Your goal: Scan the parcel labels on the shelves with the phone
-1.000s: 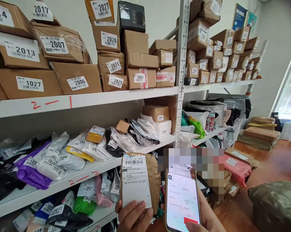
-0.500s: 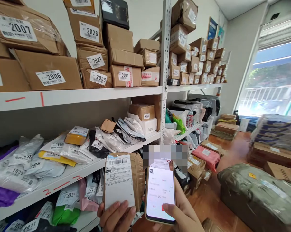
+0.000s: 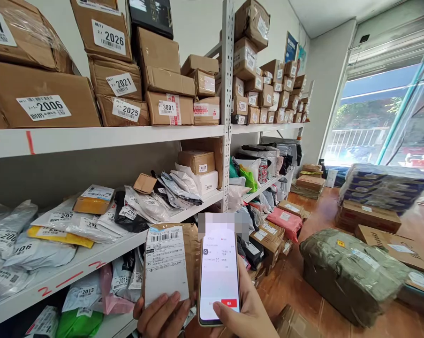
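Note:
My left hand (image 3: 162, 315) grips the lower edge of a small brown cardboard parcel (image 3: 193, 249), fingers over its front. A white shipping label (image 3: 167, 270) with a barcode covers most of the parcel's face. Just to the right, my right hand (image 3: 245, 307) holds an upright smartphone (image 3: 219, 267), its thumb over the lower part of the lit screen. A red button shows near the screen's bottom, and the top of the phone is blurred out. Parcel and phone are side by side, in front of the shelves.
A white metal shelf (image 3: 127, 138) carries numbered cardboard boxes (image 3: 45, 107) above and bagged parcels (image 3: 66, 220) below. On the floor to the right lie a large green wrapped bundle (image 3: 349, 274), a pink parcel (image 3: 284, 223) and flat cartons (image 3: 367, 215). A shelf post (image 3: 227, 103) stands ahead.
My view has turned slightly right, so the shelves shift left. The phone screen has changed, and my right thumb has moved left, off the red button. Both hands keep their hold.

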### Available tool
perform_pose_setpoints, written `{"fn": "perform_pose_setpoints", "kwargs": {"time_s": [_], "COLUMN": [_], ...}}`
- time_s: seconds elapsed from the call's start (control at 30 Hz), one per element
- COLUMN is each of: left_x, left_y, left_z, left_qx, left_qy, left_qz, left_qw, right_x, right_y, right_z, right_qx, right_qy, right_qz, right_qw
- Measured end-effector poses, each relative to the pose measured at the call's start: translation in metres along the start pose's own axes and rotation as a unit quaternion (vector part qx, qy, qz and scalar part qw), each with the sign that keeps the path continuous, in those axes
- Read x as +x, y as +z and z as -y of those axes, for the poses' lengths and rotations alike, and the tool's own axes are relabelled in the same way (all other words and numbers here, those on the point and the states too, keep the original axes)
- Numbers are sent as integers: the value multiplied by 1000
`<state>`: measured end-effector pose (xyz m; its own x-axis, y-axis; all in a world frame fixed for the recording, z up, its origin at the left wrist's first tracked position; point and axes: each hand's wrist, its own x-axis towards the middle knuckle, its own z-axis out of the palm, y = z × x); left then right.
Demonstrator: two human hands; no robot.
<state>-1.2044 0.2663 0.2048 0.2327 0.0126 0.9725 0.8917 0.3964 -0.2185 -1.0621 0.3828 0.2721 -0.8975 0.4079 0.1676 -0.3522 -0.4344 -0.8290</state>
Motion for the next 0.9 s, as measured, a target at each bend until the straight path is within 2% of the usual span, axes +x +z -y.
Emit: {"fn": "perform_pose_setpoints", "kwargs": {"time_s": [0.07,0.2,0.33,0.53,0.77,0.9], "left_x": [1,-5,-12,-6,-1,-13], "left_y": [3,8,13,19,20,26], "left_z": [-2,-1,7,14,11,15], "left_qx": [-21,-33,-11,-18,-8,-32], "left_qy": [8,-30,-19,-18,-24,-19], "left_qz": [-1,22,60,44,34,24], "left_qw": [1000,999,998,999,999,999], "right_x": [0,-1,0,3,0,0], "right_y": [2,0,-1,10,12,17], "right_z": [-3,-11,-17,-19,-20,-27], "right_qx": [16,37,22,17,32,96], "right_qy": [-3,-27,0,-21,16,41], "right_qz": [3,-8,8,17,25,-7], "right_qw": [1000,999,1000,999,999,994]}}
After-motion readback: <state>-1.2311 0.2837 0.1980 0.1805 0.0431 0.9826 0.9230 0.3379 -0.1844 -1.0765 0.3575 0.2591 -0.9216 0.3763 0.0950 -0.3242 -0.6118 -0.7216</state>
